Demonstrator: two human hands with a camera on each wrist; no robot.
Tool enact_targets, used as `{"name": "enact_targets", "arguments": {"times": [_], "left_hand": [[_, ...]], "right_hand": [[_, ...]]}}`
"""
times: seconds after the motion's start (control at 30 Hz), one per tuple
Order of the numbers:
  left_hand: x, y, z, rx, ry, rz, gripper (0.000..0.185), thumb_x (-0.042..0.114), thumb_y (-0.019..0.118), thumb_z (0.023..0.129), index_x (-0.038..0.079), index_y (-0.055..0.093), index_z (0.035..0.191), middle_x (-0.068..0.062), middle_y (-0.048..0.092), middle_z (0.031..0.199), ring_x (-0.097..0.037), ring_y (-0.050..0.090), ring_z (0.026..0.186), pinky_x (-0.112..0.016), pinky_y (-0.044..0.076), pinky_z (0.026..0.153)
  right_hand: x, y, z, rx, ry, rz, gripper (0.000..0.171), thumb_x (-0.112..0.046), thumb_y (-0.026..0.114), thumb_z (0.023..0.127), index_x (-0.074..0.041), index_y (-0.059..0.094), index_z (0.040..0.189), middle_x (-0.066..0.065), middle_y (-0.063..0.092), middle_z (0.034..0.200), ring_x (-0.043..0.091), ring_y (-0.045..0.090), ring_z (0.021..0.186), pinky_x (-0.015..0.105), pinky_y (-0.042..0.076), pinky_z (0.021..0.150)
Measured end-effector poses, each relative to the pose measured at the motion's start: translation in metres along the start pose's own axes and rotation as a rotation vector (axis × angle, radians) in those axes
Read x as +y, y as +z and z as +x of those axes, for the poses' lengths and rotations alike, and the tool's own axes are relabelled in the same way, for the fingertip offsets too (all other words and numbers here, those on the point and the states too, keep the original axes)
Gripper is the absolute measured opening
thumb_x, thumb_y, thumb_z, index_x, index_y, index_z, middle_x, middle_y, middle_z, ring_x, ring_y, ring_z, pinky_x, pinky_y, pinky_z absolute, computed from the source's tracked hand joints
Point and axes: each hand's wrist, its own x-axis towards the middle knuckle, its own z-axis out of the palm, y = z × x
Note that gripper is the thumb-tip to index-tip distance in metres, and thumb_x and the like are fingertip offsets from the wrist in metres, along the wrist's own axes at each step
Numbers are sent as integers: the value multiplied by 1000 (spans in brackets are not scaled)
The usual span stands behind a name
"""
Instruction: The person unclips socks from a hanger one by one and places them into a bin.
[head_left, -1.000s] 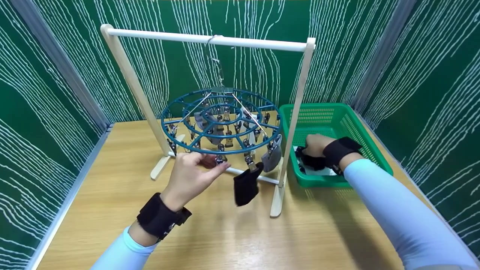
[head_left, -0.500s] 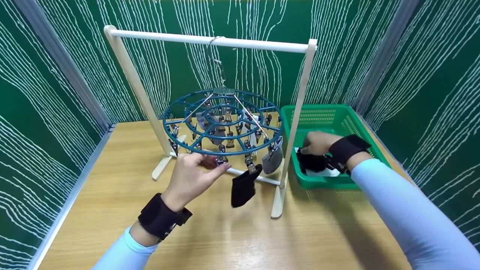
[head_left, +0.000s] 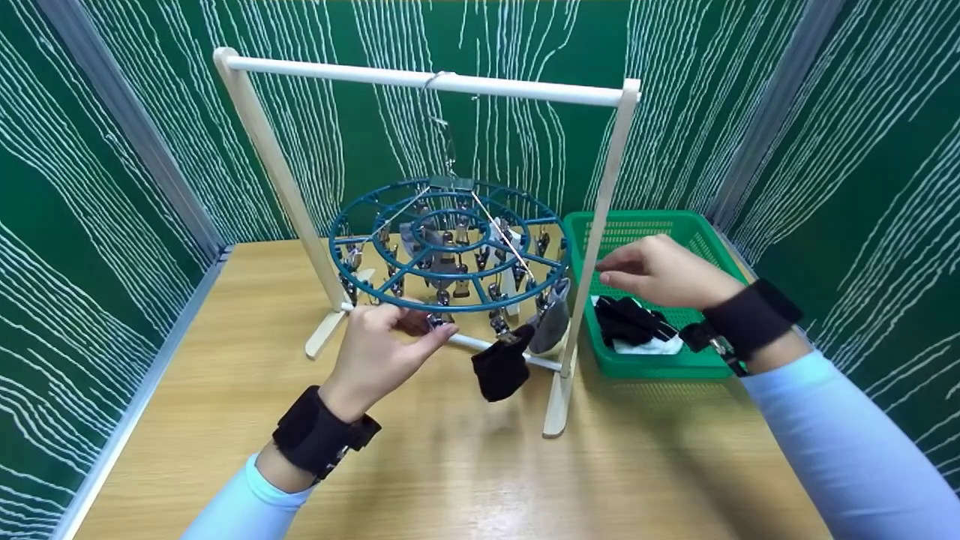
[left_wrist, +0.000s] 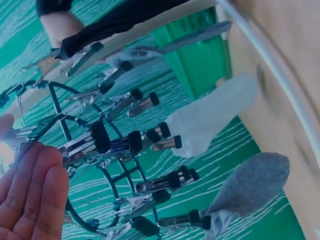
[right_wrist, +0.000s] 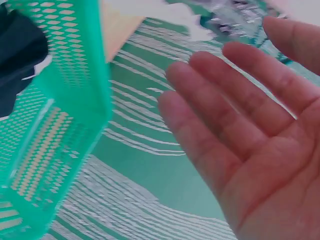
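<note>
At the front rim of the round blue drying hanger (head_left: 450,307), my left hand (head_left: 379,352) pinches a metal clip (left_wrist: 25,135) between thumb and fingers. Just right of it, a black sock (head_left: 501,371) hangs from another clip. A grey sock (head_left: 551,326) hangs at the ring's right side. In the left wrist view, a white sock (left_wrist: 210,117) and another grey sock (left_wrist: 255,185) dangle from inner clips. My right hand (head_left: 664,274) is over the green basket (head_left: 675,367), fingers extended and palm bare in the right wrist view. Black socks (head_left: 630,319) and a white one (head_left: 652,346) lie inside the basket.
A wooden stand with a white top rail (head_left: 337,71) carries the hanger by its hook. The stand's right post (head_left: 604,195) rises between the ring and the basket. Green walls with white streaks (head_left: 135,142) enclose the wooden table (head_left: 465,480) on three sides.
My right hand has lifted out of the basket and away from the black socks, with nothing in it. The hanging black sock has swung and turned. My left hand stays on its clip.
</note>
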Motion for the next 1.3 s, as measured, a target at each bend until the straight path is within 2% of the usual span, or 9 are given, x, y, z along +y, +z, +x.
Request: {"name": "enact_targets", "arguments": {"times": [0.07,0.27,0.43,0.53,0.7,0.8,1.1,1.3], "left_hand": [[-1,0,-1,2,-4,4,16,16,93,88,3,83,90,-5,81,79,-19,77,71,-33,66,72],[-3,-3,-1,-4,-19,7,16,18,92,89,4,83,92,-4,82,81,-18,77,72,-33,66,73],[-5,-6,-2,-11,-40,0,16,18,91,90,4,83,93,-3,82,83,-18,77,74,-33,66,75],[-6,-7,-3,-10,-53,-3,16,17,92,90,4,83,93,-3,82,83,-18,77,74,-33,67,76],[-6,-9,-2,-13,-64,2,16,17,91,91,4,83,94,-3,82,84,-18,77,75,-34,67,78],[-5,-11,0,-12,-62,9,15,17,90,91,5,83,94,-3,82,84,-18,76,75,-34,66,78],[-9,-15,-1,9,-48,29,17,17,90,92,2,82,97,-5,82,90,-19,77,77,-32,64,76],[-9,-19,-3,4,-78,33,17,16,89,93,1,82,99,-7,82,91,-21,77,81,-32,63,80]], "right_hand": [[-9,0,-6,74,-46,6,21,-13,68,108,-1,81,120,11,83,103,6,63,72,18,54,67],[-36,5,-22,275,-275,9,11,-2,76,101,-6,84,108,2,84,99,3,72,85,7,56,81],[-56,16,-25,372,-452,-10,16,4,81,93,-3,83,107,6,84,100,14,78,87,6,56,87],[-66,24,-23,415,-501,-73,23,4,84,91,0,81,113,13,83,108,25,81,95,14,60,92],[-80,37,-17,433,-507,-190,34,0,82,95,3,75,128,22,78,127,34,79,110,38,66,91],[-85,43,-12,414,-480,-243,35,-5,78,100,3,72,134,24,74,134,38,75,121,46,65,97],[-88,51,-3,347,-458,-296,34,-16,70,107,4,71,136,27,70,140,41,69,130,54,60,108],[-88,54,0,305,-437,-313,37,-23,70,108,3,72,134,26,70,141,43,69,132,57,57,111]]}}
